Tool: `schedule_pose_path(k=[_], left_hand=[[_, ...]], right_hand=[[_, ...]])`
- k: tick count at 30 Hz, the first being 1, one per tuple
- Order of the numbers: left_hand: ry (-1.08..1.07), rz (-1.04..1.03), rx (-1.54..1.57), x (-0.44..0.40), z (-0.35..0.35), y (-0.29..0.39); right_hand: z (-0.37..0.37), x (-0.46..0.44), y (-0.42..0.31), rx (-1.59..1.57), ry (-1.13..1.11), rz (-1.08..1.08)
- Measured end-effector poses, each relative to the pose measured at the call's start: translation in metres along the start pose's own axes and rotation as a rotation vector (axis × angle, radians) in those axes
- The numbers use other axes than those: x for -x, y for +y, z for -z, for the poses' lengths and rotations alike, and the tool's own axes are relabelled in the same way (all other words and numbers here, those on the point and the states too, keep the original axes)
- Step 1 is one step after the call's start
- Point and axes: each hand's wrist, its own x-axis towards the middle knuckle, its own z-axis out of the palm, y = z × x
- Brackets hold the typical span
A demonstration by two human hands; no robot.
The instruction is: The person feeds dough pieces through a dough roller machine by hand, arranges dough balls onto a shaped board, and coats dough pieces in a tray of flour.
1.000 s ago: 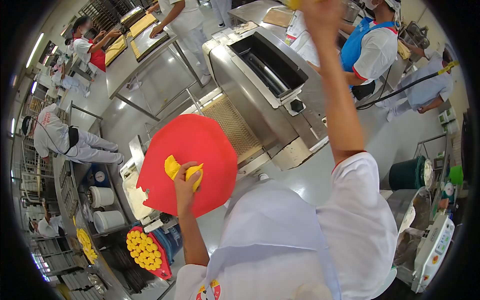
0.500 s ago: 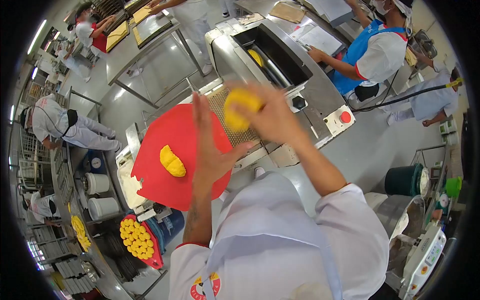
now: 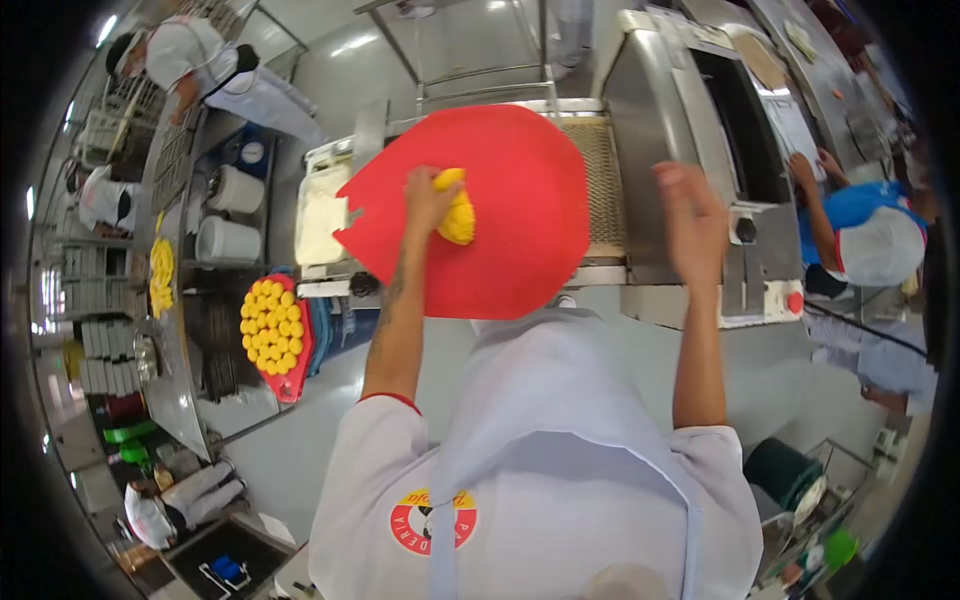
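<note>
A piece of yellow dough lies on a red round board that rests across the belt of a machine. My left hand is at the dough's left side, fingers curled on its edge. My right hand is raised in front of the steel roller machine, to the right of the board. Its fingers are slightly bent and apart from the thumb, and nothing shows in it.
White flour fills a tray left of the board. Yellow dough balls sit on a smaller red board at lower left. A red button is on the machine's corner. A co-worker in blue stands at right.
The yellow dough that was in my right hand is out of it. My left hand has come down onto the dough on the board. The view has turned.
</note>
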Motion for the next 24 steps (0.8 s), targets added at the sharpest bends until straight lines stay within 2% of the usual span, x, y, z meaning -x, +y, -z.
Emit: schedule_pose_path(k=[2,5,7,8,10,11,13,14,16,17,20,22,23,24], left_hand=[[-0.168,-0.008,0.261,0.004,0.027,0.038],[-0.320,0.006,0.320,0.002,0.056,0.040],[-0.309,0.017,0.845,0.008,0.061,0.037],[-0.304,0.022,1.104,0.012,0.063,0.036],[-0.254,0.166,1.396,0.023,0.072,0.045],[-0.224,0.249,1.543,0.026,0.077,0.048],[-0.205,0.129,1.154,0.032,0.087,0.047],[-0.193,0.072,0.963,0.036,0.090,0.047],[-0.220,0.047,0.893,0.045,0.100,0.056],[-0.234,0.028,0.855,0.044,0.103,0.058],[-0.142,0.175,1.163,0.040,0.086,0.051],[-0.036,0.258,1.166,0.029,0.086,0.040],[0.018,0.297,1.168,0.022,0.086,0.034],[-0.082,0.251,1.082,0.020,0.084,0.030]], right_hand=[[-0.069,0.031,0.018,0.054,-0.267,0.018],[-0.183,0.053,0.044,0.076,-0.495,0.011],[-0.240,0.072,0.056,0.061,-0.365,0.110],[-0.248,0.069,0.042,-0.066,-0.447,-0.026],[-0.251,0.058,0.012,-0.322,-0.609,-0.297],[-0.257,0.054,0.011,-0.327,-0.634,-0.302],[-0.258,0.050,0.007,-0.334,-0.684,-0.309],[-0.255,0.051,0.006,-0.324,-0.684,-0.211],[-0.240,0.053,-0.001,-0.299,-0.685,-0.018],[-0.228,0.051,-0.006,-0.258,-0.774,-0.085],[-0.173,0.040,-0.015,-0.152,-0.986,-0.269],[-0.140,0.039,-0.011,-0.118,-1.075,-0.349],[-0.131,0.043,-0.011,-0.284,-0.945,-0.412],[-0.120,0.050,-0.010,-0.444,-0.807,-0.471]])
